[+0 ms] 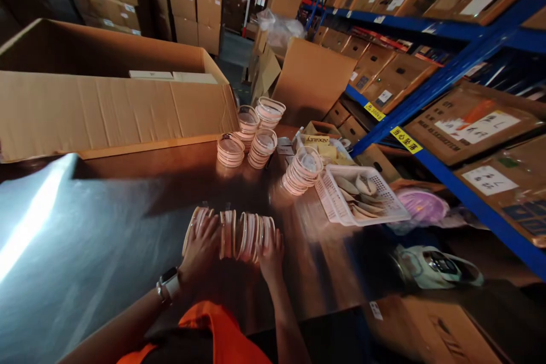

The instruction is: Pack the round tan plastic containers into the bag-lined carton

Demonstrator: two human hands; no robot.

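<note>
On dark table [128,193], both hands [202,247] [271,253] pressing blurred row of round containers [239,233], fingertips hidden

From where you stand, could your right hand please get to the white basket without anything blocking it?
Probably yes. The right hand rests on the row of round lids, and the tabletop between it and the white basket looks bare; the leaning lid stack stands just behind that path.

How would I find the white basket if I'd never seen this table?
Start at the dark table and go to its right edge, under the blue shelf rack. The white plastic basket sits there, beside stacks of round lids; it alone has slotted walls.
</note>
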